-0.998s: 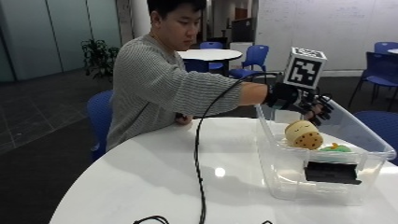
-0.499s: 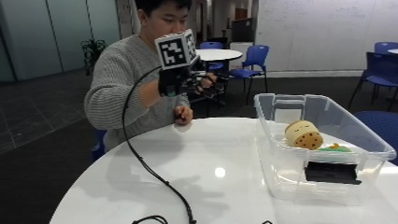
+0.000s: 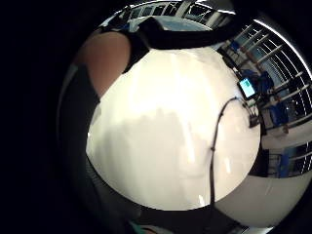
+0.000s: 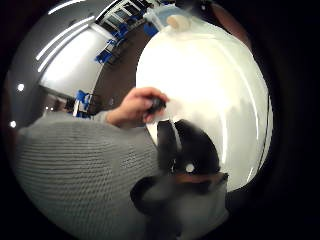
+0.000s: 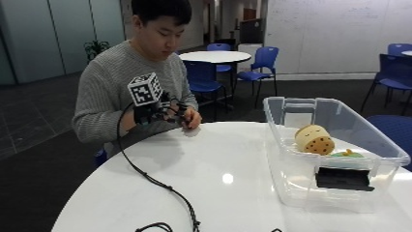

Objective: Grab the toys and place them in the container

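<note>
Toys [image 5: 315, 140] already sit in the container [image 5: 386, 150], right of frame. No toy visible on the bench [image 5: 212, 179]. Gloved right hand [image 5: 157, 113] at centre-left; fingers' state can't be told.

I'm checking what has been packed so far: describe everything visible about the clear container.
The container is a clear plastic tub, rectangular with rounded corners and a thick rim, standing upright and lidless on the white round table near its edge. Inside lie a tan, dotted round toy, a green and yellow toy beside it, and a black object against the near wall. No hand touches it.
</note>
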